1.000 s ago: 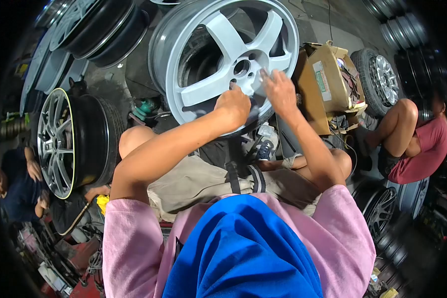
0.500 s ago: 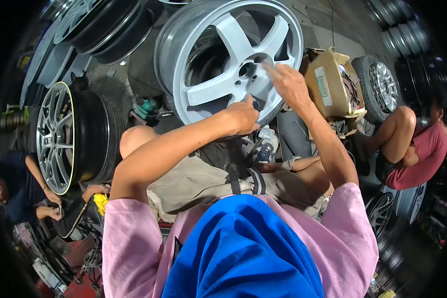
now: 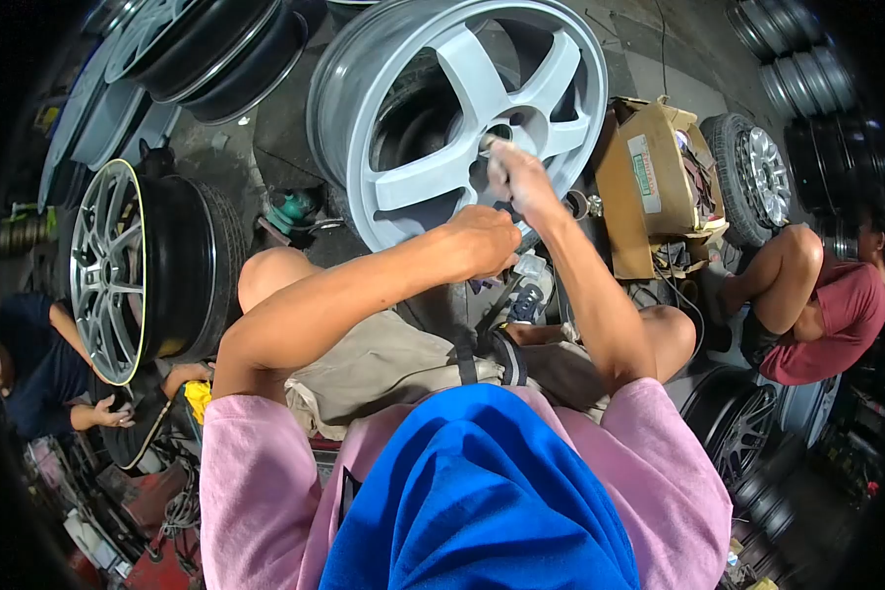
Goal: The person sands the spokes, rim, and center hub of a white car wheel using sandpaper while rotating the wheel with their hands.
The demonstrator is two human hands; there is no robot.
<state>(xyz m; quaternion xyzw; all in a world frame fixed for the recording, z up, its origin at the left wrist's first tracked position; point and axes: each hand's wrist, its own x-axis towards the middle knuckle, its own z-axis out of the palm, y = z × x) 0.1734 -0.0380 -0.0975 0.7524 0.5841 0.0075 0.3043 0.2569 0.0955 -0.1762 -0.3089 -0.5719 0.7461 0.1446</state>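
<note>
A large grey alloy wheel rim (image 3: 418, 185) with wide spokes leans tilted in front of me, resting on a tyre. At its near lower edge my left hand (image 3: 484, 241) is closed, fingers curled around the rim's lip. My right hand (image 3: 523, 185) is over the spokes beside the centre hole, smeared by motion. Its fingers look bunched together and pressed against the rim's face; what they hold, if anything, cannot be made out.
A cardboard box (image 3: 649, 187) holding dark scraps stands to the right, beside a tyre with a silver wheel (image 3: 757, 177). Left are a yellow-edged wheel (image 3: 110, 275) and a green power tool (image 3: 293, 208). One person (image 3: 831, 305) sits at right, another (image 3: 44, 364) at left.
My right hand has moved down and left across the rim's face, toward the centre hole. The rim has shifted slightly right. My left hand stays at the lower edge.
</note>
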